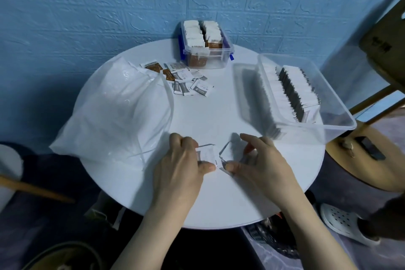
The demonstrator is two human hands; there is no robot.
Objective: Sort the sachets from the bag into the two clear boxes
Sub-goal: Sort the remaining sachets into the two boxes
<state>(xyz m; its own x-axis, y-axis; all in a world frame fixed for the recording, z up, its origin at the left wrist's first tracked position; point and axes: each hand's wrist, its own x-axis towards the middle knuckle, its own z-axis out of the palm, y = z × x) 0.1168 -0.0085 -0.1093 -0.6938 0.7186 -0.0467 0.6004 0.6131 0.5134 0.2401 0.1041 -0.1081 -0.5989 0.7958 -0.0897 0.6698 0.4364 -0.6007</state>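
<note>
- Sorting is under way on the round white table (197, 199), and a few small sachets are being gathered near its front edge.
- The left hand (184, 164) is curled, and a white sachet (206, 154) is pinched between its thumb and fingers.
- The right hand (258, 160) is curled too, and a second small packet (230, 149), a bit blurred, is held at its edges by the thumb and fingertips.
- The two hands are close together, with the sachets between them.
- The white bag (114, 112) is lying on the left side of the table, and a loose pile of sachets (186, 76) is spilled just beside its mouth.
- The far clear box (207, 44) is filled with brown-and-white sachets standing in rows.
- The right clear box (306, 94) is filled with white-and-dark sachets in rows.
- To do this step well, each sachet should be turned so its print can be seen, because the colour tells which box is right.
- The sachets should be squared up into a neat stack before they are lifted.
- A light pinch is best, so the thin packets are not bent.
- They should be slid in upright at the end of a row, so the row is not knocked over.
</note>
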